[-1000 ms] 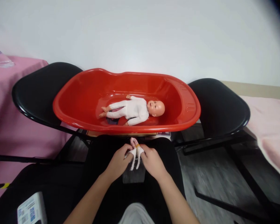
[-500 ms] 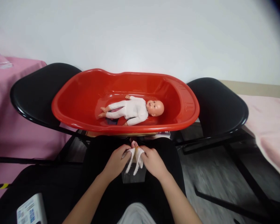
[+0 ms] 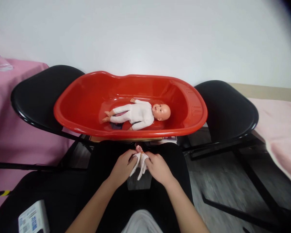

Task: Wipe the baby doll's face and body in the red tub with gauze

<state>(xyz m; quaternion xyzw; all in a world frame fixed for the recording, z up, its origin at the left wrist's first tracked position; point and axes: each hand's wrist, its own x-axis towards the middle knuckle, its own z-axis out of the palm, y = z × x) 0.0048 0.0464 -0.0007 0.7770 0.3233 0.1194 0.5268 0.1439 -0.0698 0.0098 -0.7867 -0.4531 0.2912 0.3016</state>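
My left hand and my right hand meet in front of my lap, fingers closed. Between them they pinch a small white cloth that hangs down in two flaps, with a pink and yellowish part at its upper end. I cannot make out exactly what kind of cloth it is. Beyond my hands, a baby doll in a white suit lies on its back in a red baby bathtub, its head to the right and its bare feet to the left.
The tub rests between two black chairs. Pink cloths hang at the left and a paler pink cloth lies at the right. A white printed pack lies at the lower left. A white wall stands behind.
Both hands have shifted very slightly upward with the cloth, whose hanging flaps now sit a little higher. The doll and tub stay put.
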